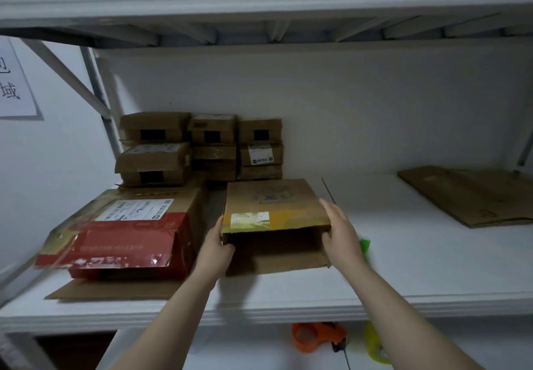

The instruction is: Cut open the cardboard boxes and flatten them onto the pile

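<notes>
a brown corrugated cardboard box [275, 211] sits on the smooth white shelf [403, 268], near its front edge, with its open end facing the person and its inside dark. a glossy yellow tape band and a small pale label cross its flat top. the left hand [216, 243] holds the box's left front corner, its grip closed round the raw cardboard edge. the right hand [341, 234] holds the right wall, fingers laid along the outside and thumb hooked at the opening. a blurred green thing [364, 244] shows just behind that hand. to the left, just beside the box, lies a shiny red carton [127, 243] wrapped in clear tape, and behind it stand stacked small brown boxes [199, 145]. well apart to the right, a flattened sheet of brown cardboard [473, 196] lies on the shelf. an orange tape dispenser [317, 336] sits below.
</notes>
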